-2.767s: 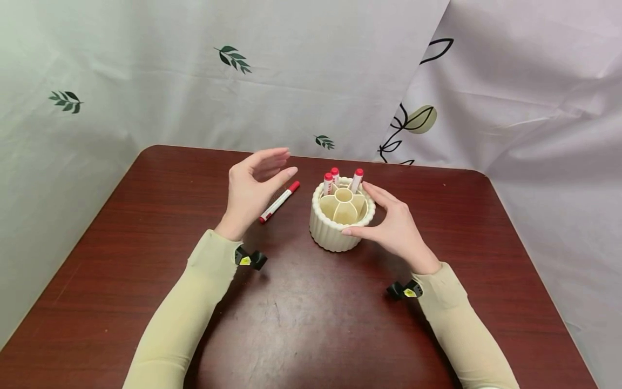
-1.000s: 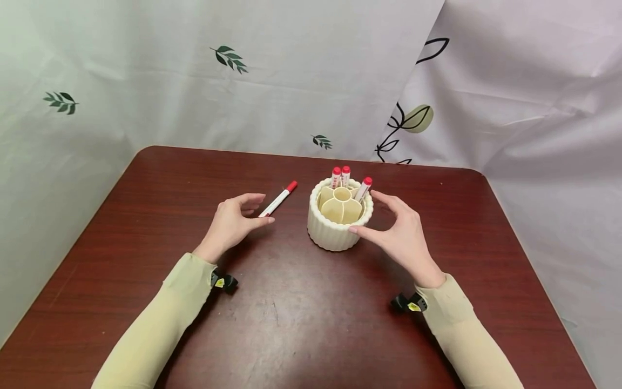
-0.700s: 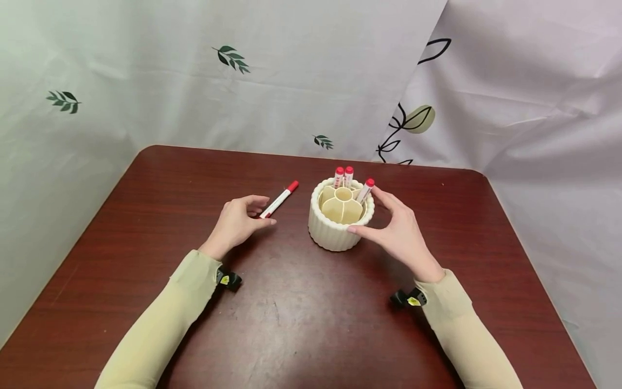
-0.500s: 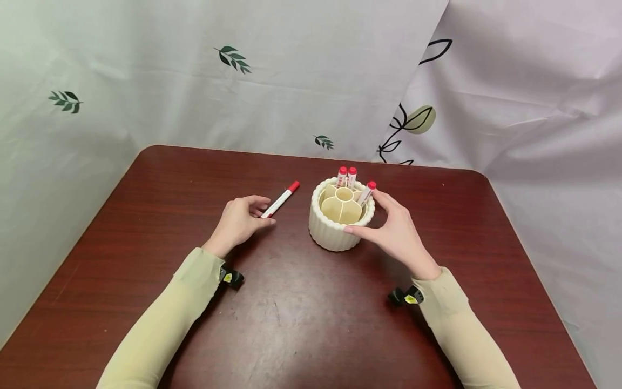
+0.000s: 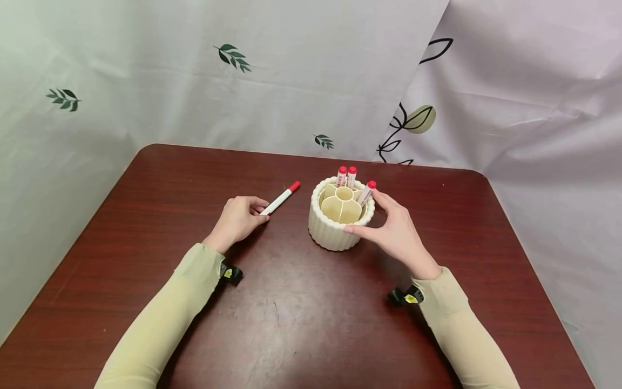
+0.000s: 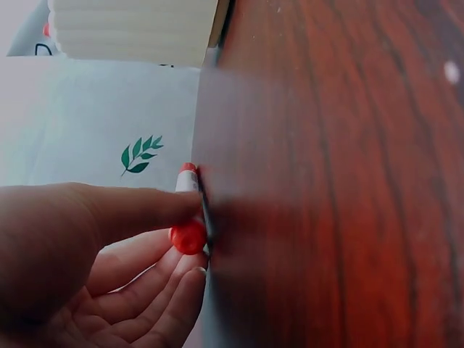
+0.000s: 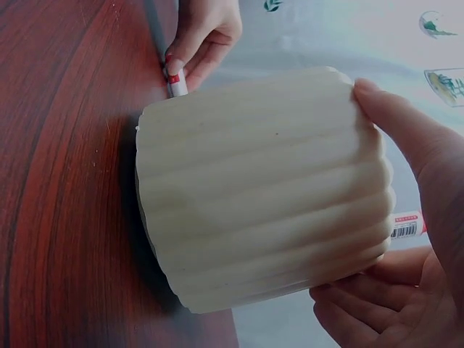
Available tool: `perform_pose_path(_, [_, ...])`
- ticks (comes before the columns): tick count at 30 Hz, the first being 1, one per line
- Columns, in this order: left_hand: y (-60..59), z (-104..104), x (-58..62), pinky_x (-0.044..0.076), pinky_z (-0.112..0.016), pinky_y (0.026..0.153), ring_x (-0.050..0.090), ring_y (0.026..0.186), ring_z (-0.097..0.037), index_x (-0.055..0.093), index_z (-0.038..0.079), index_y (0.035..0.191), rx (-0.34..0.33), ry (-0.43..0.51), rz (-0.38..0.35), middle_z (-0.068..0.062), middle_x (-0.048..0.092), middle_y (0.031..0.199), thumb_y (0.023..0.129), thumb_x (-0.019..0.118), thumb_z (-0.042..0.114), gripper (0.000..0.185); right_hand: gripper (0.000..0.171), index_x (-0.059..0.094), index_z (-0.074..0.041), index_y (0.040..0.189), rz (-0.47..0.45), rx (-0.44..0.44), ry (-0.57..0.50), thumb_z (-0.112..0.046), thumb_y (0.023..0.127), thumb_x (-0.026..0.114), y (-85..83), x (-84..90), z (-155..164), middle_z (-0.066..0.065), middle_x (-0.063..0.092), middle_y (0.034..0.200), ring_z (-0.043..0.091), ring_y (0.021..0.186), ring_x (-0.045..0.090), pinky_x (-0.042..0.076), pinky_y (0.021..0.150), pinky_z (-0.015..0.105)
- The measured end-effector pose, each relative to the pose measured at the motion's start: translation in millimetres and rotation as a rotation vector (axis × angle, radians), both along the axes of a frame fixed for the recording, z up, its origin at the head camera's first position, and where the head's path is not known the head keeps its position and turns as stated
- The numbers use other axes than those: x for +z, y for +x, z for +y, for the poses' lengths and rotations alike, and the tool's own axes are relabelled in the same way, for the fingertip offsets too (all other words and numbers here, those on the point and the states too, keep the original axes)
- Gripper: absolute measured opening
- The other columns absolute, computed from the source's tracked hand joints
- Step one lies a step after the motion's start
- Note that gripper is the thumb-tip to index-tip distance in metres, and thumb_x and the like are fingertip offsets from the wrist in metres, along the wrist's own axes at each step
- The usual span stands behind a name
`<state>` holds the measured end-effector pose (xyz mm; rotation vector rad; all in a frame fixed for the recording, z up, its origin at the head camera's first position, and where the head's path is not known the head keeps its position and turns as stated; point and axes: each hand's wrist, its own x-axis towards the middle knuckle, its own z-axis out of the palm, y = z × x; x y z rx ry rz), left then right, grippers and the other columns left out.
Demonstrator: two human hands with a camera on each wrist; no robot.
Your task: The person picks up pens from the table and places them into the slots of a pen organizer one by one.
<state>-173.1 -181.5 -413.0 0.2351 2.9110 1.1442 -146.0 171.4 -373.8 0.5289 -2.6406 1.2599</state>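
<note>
brown table (image 5: pixel 301 313), leaf-print sheets (image 5: pixel 146 70) behind, nothing between my hands. my left hand (image 5: pixel 238 219) pinches the near end of the loose marker (image 5: pixel 281 198) (white barrel, red cap, flat on the table left of the holder). my right hand (image 5: pixel 396 229) grips the ribbed cream holder (image 5: pixel 332 232); three red-capped markers (image 5: pixel 351 178) stand in its far compartments.

The ribbed holder (image 5: pixel 335 229) was cream all over, outside and in its compartments. The loose marker (image 5: pixel 280 198) had a white barrel and a red cap, as did the three markers (image 5: pixel 351 178) standing in the holder. The table (image 5: pixel 291 324) was dark reddish-brown woodgrain. Both sleeves (image 5: pixel 160 324) were pale yellow-green. The backdrop (image 5: pixel 194 81) was white with scattered green leaf sprigs
</note>
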Motion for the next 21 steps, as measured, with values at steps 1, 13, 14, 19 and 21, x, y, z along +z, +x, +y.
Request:
perform_pose_path(1, [-0.2,-0.2,0.0,0.054,-0.036,0.074,0.069,0.082,-0.021,0.076,0.001,0.112,0.004,-0.005,0.004,-0.007,0.074,0.09,0.088,0.078,0.006,0.025,0.095,0.053,-0.013,0.149,0.001,0.001,0.001,-0.047,0.07,0.094,0.0,0.1,0.1,-0.001,0.058,0.142,0.015,0.13,0.052,0.043,0.109,0.04])
perform_pose_path(13, [-1.4,-6.5,3.1,0.043,-0.037,0.07,0.055,0.077,-0.027,0.074,0.003,0.12,0.086,0.0,0.134,-0.015,0.071,0.103,0.099,0.066,0.012,0.023,0.097,0.052,-0.012,0.15,-0.009,-0.004,0.003,-0.046,0.07,0.094,-1.4,0.9,-0.2,0.001,0.056,0.145,0.016,0.133,0.05,0.042,0.11,0.041])
perform_pose_path(14, [-1.4,-6.9,4.1,0.042,-0.036,0.069,0.053,0.075,-0.027,0.074,0.003,0.12,0.092,0.014,0.162,-0.015,0.07,0.102,0.099,0.066,0.012,0.024,0.097,0.051,-0.011,0.15,-0.009,-0.006,0.005,-0.046,0.07,0.094,-1.5,0.9,-0.3,0.002,0.055,0.146,0.017,0.134,0.05,0.041,0.11,0.041])
perform_pose_path(19, [-2.4,-7.9,11.2,0.046,-0.034,0.072,0.059,0.08,-0.025,0.074,0.003,0.12,0.129,0.125,0.294,-0.012,0.069,0.096,0.099,0.067,0.01,0.023,0.098,0.051,-0.011,0.15,-0.01,-0.011,0.004,-0.047,0.07,0.094,-1.1,-0.1,-0.1,0.002,0.055,0.146,0.017,0.134,0.05,0.041,0.111,0.041])
perform_pose_path(21, [-3.2,-7.5,15.6,0.05,-0.033,0.075,0.064,0.084,-0.023,0.074,0.003,0.12,0.149,0.179,0.334,-0.01,0.069,0.095,0.098,0.068,0.011,0.023,0.097,0.052,-0.013,0.15,-0.01,-0.011,-0.002,-0.047,0.07,0.094,-0.9,-1.1,0.3,0.0,0.056,0.145,0.016,0.133,0.05,0.041,0.11,0.041])
